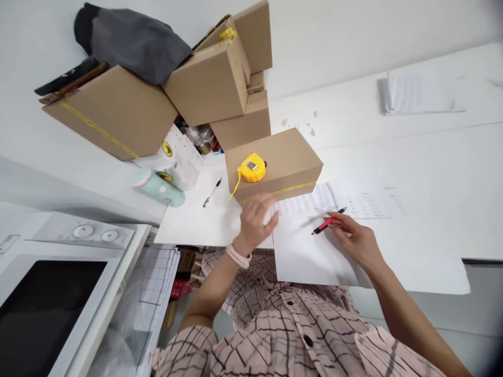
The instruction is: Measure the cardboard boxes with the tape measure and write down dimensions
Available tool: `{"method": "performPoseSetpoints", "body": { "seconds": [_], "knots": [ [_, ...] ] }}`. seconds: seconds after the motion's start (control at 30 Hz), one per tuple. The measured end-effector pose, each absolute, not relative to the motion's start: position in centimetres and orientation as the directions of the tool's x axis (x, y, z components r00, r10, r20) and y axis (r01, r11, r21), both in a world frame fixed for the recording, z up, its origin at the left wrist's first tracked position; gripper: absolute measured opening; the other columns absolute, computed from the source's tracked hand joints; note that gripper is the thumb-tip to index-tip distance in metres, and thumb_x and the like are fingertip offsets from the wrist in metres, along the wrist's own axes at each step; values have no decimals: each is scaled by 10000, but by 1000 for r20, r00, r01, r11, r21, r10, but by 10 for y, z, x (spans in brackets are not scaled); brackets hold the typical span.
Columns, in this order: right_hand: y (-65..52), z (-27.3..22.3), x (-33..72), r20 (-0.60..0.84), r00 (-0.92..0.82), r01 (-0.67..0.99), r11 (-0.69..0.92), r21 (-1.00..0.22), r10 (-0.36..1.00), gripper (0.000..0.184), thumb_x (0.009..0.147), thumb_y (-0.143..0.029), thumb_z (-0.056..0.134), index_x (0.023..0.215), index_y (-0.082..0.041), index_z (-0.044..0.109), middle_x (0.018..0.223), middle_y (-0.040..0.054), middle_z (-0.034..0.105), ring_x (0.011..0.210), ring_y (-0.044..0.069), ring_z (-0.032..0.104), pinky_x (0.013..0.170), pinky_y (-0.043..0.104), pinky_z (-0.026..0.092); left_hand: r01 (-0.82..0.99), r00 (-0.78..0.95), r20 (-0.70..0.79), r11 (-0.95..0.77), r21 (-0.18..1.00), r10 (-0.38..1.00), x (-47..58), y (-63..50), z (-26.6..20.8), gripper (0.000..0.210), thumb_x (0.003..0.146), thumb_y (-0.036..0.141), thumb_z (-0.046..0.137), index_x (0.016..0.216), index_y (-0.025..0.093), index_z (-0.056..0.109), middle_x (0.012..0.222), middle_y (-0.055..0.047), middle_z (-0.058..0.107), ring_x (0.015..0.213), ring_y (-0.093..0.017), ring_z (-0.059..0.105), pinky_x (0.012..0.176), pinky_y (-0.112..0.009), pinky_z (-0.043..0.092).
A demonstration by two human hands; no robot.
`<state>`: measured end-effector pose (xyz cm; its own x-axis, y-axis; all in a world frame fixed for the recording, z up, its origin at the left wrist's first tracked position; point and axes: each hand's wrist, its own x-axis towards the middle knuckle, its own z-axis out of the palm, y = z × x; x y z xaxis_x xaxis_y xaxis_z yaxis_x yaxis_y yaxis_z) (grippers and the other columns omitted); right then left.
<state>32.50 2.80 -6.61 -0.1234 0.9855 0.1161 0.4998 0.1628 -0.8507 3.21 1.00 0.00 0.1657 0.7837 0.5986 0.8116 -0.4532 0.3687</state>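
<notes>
The right hand (356, 238) has its grip closed in a pinch, with the thumb and fingers pressing on the red pen (324, 225). This pen lies across the fingertips, sloping in the view from lower left to upper right; its longer red part with a black end comes out on the left side of the grip, and a short dark end comes out on the upper right side. The pen is over the white paper (310, 256), which covers the front part of the worktop (184, 228), and just beside the printed rows near the cardboard box (275, 157). The left hand (254, 220) holds nothing: its grip is loosely spread, the fingers a little bent and the thumb apart from them. It is in front of the lower left corner of the box, and I cannot tell if the fingertips touch the cardboard. On the top of this box stands the yellow tape measure (253, 170), near the left hand, with its yellow strap hanging over the box edge. A black-and-clear pen (212, 192) lies on the worktop to the left, well apart from both hands.
</notes>
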Motion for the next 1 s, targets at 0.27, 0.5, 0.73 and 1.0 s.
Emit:
{"method": "performPoseSetpoints", "body": {
  "seconds": [0.27, 0.5, 0.73, 1.0],
  "knots": [
    [12, -52, 302, 108, 230, 330, 27, -944, 967, 411, 930, -656, 573, 879, -251, 627, 625, 2, 642, 616, 215, 641, 670, 384, 538, 817, 386, 109, -394, 421, 916, 65, -48, -75, 755, 928, 508, 661, 1529, 105, 443, 1625, -233, 400, 1554, -389, 307, 1259, -662, 201],
    [41, -63, 244, -64, -95, -31, -67, -997, 993, 428, 831, -649, 719, 924, -231, 710, 839, 59, 747, 820, 234, 699, 801, 390, 547, 904, 323, 92, -336, 263, 942, 89, -47, -77, 804, 994, 604, 511, 1560, 52, 368, 1668, -212, 329, 1568, -344, 286, 1279, -634, 178],
    [60, -76, 225, 56, -73, 87, 62, -994, 996, 350, 821, -564, 737, 845, -232, 629, 735, 2, 641, 669, 171, 566, 654, 330, 465, 925, 184, 192, -236, 297, 964, 99, -44, -82, 592, 1025, 537, 490, 1463, 139, 511, 1590, -135, 493, 1468, -294, 445, 1271, -567, 272],
    [67, -81, 219, 54, -8, 240, 54, -969, 999, 334, 800, -433, 720, 644, -240, 496, 579, -35, 512, 566, 141, 466, 583, 308, 395, 932, 196, 208, -248, 266, 958, 99, -46, -84, 596, 1040, 534, 443, 1487, 143, 490, 1620, -118, 452, 1510, -295, 377, 1280, -565, 254]
  ]
}}
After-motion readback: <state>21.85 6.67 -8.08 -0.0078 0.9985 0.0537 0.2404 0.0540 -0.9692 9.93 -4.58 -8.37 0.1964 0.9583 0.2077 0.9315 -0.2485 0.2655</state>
